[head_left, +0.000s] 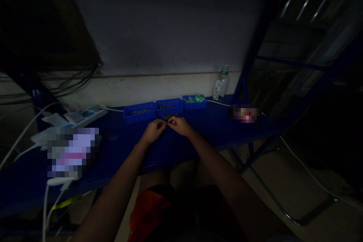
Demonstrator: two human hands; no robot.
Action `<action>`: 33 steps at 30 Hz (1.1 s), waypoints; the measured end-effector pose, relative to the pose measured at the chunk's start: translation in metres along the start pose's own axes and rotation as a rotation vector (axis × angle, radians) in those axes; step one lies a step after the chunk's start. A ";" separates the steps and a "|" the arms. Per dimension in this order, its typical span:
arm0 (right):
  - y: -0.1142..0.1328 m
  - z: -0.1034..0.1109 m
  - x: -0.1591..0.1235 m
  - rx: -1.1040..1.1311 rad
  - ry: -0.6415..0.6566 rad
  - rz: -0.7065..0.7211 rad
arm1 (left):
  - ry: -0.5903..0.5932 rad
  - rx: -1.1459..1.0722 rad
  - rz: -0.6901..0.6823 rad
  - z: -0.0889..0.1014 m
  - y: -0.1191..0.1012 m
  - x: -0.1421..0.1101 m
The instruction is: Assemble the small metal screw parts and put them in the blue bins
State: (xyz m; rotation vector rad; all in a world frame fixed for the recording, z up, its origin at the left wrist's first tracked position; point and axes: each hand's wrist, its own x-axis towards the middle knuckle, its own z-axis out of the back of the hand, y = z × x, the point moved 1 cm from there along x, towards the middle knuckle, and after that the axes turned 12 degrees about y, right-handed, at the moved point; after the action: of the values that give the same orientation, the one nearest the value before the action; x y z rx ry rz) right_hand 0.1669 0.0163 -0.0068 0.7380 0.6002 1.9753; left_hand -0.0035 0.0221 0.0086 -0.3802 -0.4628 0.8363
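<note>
Over the blue table (121, 147), my left hand (154, 130) and my right hand (179, 125) meet fingertip to fingertip. Both are closed in a pinch, and a small thin piece seems to lie between them, too small and dark to name. Just beyond the fingertips is a loose row of small dark and shiny metal parts (171, 116). Behind these stand three blue bins: the left bin (138, 117) holds thin silvery pins or screws, the middle bin (170, 112) holds small brassy parts, and the right bin (195, 105) holds crumpled green clear plastic.
A clear bottle (221, 85) stands at the back right, near a blurred-out reddish item (246, 114). At left lie a white power strip (87, 116) with plugs and cables and a pixelated device (75, 151). A pale wall (159, 87) rises behind the table.
</note>
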 end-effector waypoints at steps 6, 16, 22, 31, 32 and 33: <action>0.001 0.000 -0.001 -0.002 -0.003 -0.011 | -0.014 0.008 0.003 0.001 -0.001 0.001; 0.001 0.001 -0.001 0.036 0.039 0.030 | -0.059 -0.010 0.014 0.001 0.002 0.001; 0.004 0.002 -0.002 0.003 0.005 0.016 | -0.019 -0.015 -0.003 -0.001 0.004 0.002; 0.007 0.001 -0.004 0.046 0.023 0.065 | 0.034 -0.008 -0.024 -0.001 0.003 0.001; 0.007 0.001 -0.004 0.046 0.022 0.068 | 0.040 -0.006 -0.026 -0.001 0.003 0.001; 0.008 0.001 -0.004 0.044 0.019 0.072 | 0.047 -0.006 -0.031 -0.001 0.003 0.001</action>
State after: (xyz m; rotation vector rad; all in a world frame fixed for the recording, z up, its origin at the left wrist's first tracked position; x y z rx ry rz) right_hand 0.1648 0.0097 -0.0019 0.7786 0.6386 2.0427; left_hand -0.0044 0.0246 0.0065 -0.3968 -0.4264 0.7949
